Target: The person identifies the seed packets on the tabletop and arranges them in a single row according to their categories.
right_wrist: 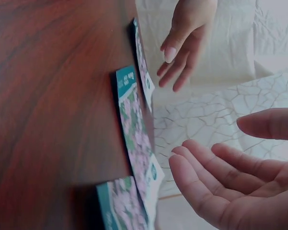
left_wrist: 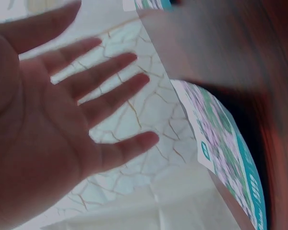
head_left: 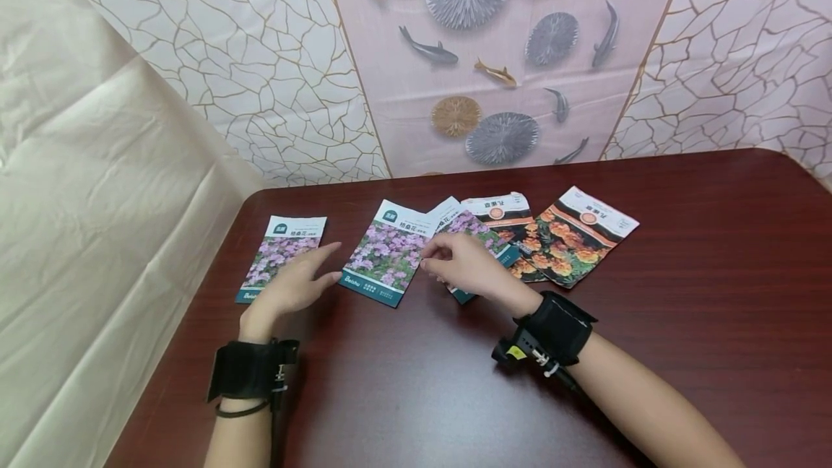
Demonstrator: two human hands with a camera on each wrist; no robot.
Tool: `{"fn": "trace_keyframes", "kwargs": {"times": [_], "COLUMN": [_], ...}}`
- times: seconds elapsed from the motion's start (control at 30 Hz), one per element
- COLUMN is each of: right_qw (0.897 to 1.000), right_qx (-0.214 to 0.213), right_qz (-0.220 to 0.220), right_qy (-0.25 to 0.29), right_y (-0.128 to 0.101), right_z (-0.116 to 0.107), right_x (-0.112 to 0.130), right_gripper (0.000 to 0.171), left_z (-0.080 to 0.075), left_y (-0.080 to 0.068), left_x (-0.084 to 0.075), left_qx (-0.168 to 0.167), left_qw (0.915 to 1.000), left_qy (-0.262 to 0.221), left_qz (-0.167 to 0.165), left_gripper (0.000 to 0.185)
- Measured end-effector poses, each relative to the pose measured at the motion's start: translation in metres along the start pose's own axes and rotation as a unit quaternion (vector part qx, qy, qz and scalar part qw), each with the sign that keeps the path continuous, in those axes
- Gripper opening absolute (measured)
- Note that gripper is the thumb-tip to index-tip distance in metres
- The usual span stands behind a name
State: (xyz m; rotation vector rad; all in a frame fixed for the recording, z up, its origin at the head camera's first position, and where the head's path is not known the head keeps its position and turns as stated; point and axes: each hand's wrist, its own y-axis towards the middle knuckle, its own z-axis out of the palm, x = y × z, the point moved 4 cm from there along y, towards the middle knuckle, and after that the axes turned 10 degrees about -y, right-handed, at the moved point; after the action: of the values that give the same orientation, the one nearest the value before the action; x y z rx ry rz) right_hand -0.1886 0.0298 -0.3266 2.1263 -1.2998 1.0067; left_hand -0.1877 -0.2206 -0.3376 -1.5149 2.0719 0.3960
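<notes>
Purple first: counted three flat packets with purple flower prints, all face up on the dark red-brown table (head_left: 682, 273). Marked the left purple packet (head_left: 273, 255) partly behind the left hand (head_left: 295, 284), the middle purple packet (head_left: 388, 251) between both hands, and the third purple packet (head_left: 477, 226) partly hidden by the right hand (head_left: 464, 262). Found the rear orange packet (head_left: 497, 213) partly under the third one, and the right orange packet (head_left: 578, 237) at the far end.

Logged the left hand with fingers extended and spread, holding nothing. Logged the right hand with fingers loosely bent, thumb apart in the right wrist view, also holding nothing.

Read the gap at left as probably useful for keeping each print unblocked; took the overlap at right as more likely a loose spread than a neat stack. Judged both hands as likely kept low for easy reach.

Noted thin rectangular packets with pale tops, teal bottom bands on the purple ones, and a slight bend in the left wrist view. Saw glossy wood grain, creased cream cloth (head_left: 97, 165), crackle-patterned backdrop (head_left: 292, 56), and black wristbands (head_left: 243, 372).
</notes>
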Motion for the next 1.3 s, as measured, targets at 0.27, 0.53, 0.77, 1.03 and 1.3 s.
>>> {"fn": "trace_keyframes", "kwargs": {"times": [0.27,0.53,0.77,1.03,1.3], "right_qw": [0.986,0.972,0.955,0.921,0.900], "right_qx": [0.056,0.079,0.094,0.101,0.091], "right_qz": [0.091,0.112,0.129,0.170,0.198], "right_qy": [0.125,0.189,0.251,0.337,0.378], "right_y": [0.009,0.012,0.014,0.016,0.021], "right_z": [0.015,0.023,0.029,0.033,0.039], "right_x": [-0.018,-0.023,-0.029,-0.034,-0.034], "right_gripper": [0.021,0.023,0.026,0.032,0.033], "left_z": [0.015,0.020,0.024,0.026,0.028], "left_y": [0.003,0.005,0.005,0.006,0.006], "left_x": [-0.012,-0.012,-0.011,-0.009,-0.009], "left_qx": [0.055,0.081,0.104,0.117,0.126], "left_qw": [0.9982,0.9967,0.9946,0.9931,0.9919], "left_qy": [0.005,0.002,-0.007,0.005,0.014], "left_qz": [0.020,0.002,0.001,-0.012,-0.010], "left_gripper": [0.049,0.048,0.047,0.047,0.045]}}
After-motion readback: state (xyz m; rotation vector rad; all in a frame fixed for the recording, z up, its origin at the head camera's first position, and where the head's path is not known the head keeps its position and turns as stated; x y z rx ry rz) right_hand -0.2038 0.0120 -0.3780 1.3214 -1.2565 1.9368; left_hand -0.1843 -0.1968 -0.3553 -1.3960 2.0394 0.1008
